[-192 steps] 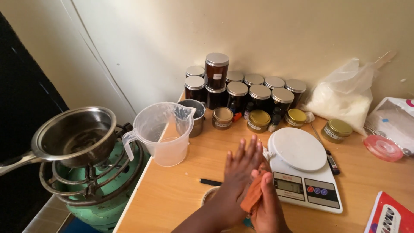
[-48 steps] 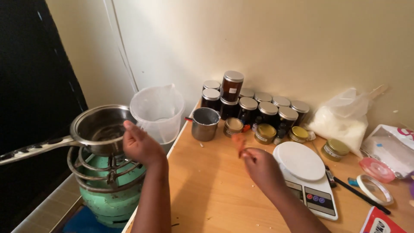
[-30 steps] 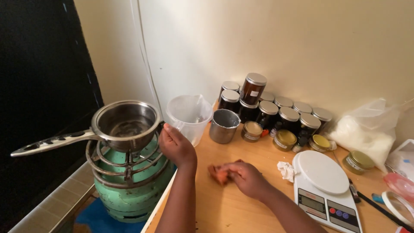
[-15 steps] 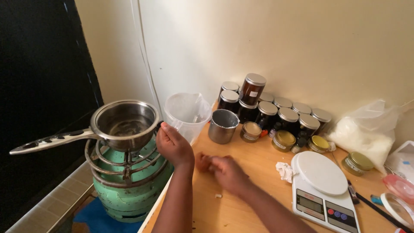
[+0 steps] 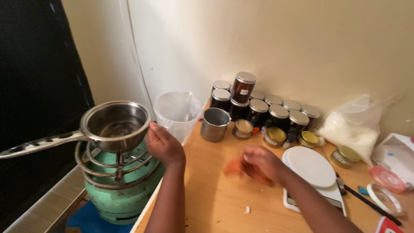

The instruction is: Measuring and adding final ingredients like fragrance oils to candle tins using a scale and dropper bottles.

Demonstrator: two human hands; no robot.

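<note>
My left hand (image 5: 164,144) was at the left edge of the tabletop (image 5: 215,203), its grip loosely curled and holding nothing that I could make out, knuckles just beside the rim of the steel saucepan (image 5: 115,125) and close to the clear plastic measuring jug (image 5: 177,113). My right hand (image 5: 261,164) hovered low over the middle of the tabletop, its grip closed around an orange cloth (image 5: 235,166); the motion blurred it, so how tightly I pinched it I could not tell. The cloth looked soft, light and limp, something to bunch in the fingers anywhere rather than take by an edge, and unlikely to slip.

The saucepan sat on the ring of a green gas cylinder stove (image 5: 116,185) below the tabletop's left edge, its long handle (image 5: 39,144) pointing left. Far behind, a metal cup (image 5: 214,124) and rows of dark lidded jars (image 5: 258,110) stood crowded against the wall. The white kitchen scale (image 5: 312,172) lay just right of my right hand. Open room was the bare wood near me, between my arms.
</note>
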